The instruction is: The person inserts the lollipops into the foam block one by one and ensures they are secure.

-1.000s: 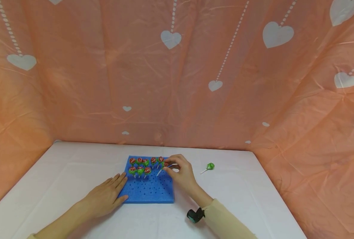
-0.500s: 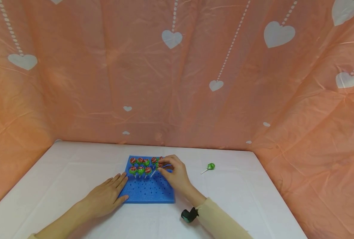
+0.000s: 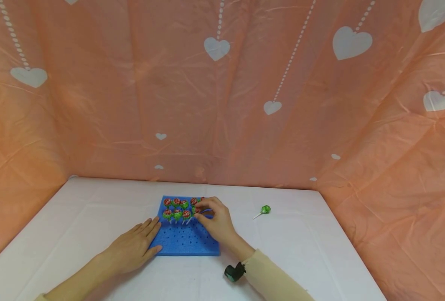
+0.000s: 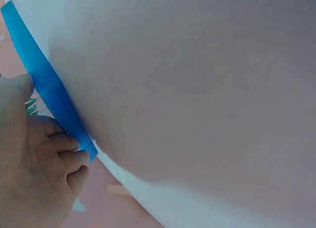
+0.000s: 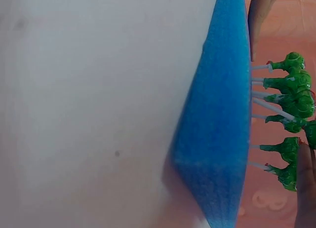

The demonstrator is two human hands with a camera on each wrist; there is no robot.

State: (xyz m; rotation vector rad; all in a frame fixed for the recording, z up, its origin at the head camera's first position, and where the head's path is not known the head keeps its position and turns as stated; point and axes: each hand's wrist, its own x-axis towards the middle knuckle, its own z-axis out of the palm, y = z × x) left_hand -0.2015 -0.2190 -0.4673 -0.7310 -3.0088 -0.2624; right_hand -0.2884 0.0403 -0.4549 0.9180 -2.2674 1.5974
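A blue foam board [image 3: 186, 247] dotted with small holes lies on the table. Several lollipops in red and green wrappers [image 3: 167, 214] stand in it, in two rows towards its far side. My left hand [image 3: 132, 247] rests on the board's left edge, fingers straight; the left wrist view shows fingers [image 4: 69, 161] along that edge. My right hand [image 3: 218, 221] pinches a lollipop [image 3: 196, 210] by its head, tilted, its stick pointing down-left at the near row's right end. In the right wrist view that stick [image 5: 274, 109] slants to the board's top face; whether its tip is in a hole cannot be made out.
One green lollipop [image 3: 265, 209] lies on the white tabletop [image 3: 290, 251] to the right of the board. A black wrist camera [image 3: 235, 271] sits at the right sleeve. An orange curtain with white hearts [image 3: 216, 49] hangs behind the table.
My right hand has moved left and slightly down with the pinched lollipop, from the board's right part to beside the near row. My left hand has stayed on the edge.
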